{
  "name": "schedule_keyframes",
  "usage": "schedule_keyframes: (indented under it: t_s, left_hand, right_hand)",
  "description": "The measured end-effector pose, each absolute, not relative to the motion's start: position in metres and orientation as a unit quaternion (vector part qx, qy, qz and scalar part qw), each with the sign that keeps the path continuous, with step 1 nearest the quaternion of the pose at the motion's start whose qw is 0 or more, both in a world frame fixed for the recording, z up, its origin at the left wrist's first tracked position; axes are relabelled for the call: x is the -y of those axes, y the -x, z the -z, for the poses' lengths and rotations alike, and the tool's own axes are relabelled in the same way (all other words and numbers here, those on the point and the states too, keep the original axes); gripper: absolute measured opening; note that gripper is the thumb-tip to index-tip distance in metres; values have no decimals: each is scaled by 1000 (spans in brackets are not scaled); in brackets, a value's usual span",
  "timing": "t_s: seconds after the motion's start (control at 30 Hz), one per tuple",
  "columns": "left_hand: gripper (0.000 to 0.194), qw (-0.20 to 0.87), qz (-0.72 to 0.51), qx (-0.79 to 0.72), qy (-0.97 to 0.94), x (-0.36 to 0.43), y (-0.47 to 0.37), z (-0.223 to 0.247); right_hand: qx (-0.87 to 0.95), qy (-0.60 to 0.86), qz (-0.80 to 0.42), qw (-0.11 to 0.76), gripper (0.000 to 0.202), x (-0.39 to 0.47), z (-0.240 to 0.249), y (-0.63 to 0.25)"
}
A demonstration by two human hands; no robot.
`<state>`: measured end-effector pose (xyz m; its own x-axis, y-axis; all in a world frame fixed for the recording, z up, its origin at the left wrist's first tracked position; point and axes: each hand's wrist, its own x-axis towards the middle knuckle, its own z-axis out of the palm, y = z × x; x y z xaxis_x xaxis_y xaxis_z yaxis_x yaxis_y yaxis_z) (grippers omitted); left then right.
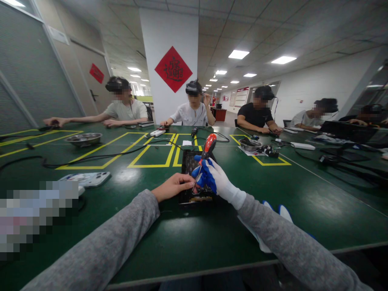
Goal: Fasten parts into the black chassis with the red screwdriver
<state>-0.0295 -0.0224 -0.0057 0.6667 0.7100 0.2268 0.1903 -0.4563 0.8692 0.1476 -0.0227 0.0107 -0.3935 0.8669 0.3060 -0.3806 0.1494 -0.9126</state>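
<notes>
A red and black screwdriver slants upright in my right hand, which wears a white glove with blue palm and fingers. Its shaft points down into a black open-backed casing that lies on the green table. Some small parts show inside the casing near its front edge; their kind is too small to tell. My left hand is bare and reaches over the casing's left side. Its thumb and fingers are pressed together beside the screwdriver's tip, and what they pinch, if anything, is hidden.
A white and blue glove lies under my right forearm. Phones lie at the left. Metal bowls stand left and right. Black cables cross the green table. Several people with headsets sit across the table.
</notes>
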Motion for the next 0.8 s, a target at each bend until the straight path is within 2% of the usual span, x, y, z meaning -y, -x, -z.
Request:
schedule_keyframes:
  t_s: [0.2,0.4,0.6,0.8]
  left_hand:
    - [27,383,-350,-333,-787,22,25,11]
    - [30,415,-309,-308,-798,22,28,10]
    - [27,409,-340,-329,-780,24,25,9]
    - [29,418,-317,-315,-791,22,27,10]
  right_hand:
    - [577,207,-611,501,44,24,-10,-148]
    - [569,198,-617,506,45,21,-10,-148]
    - [564,194,-604,529,43,23,-11,-149]
    - [555,212,-622,510,45,21,-10,-148]
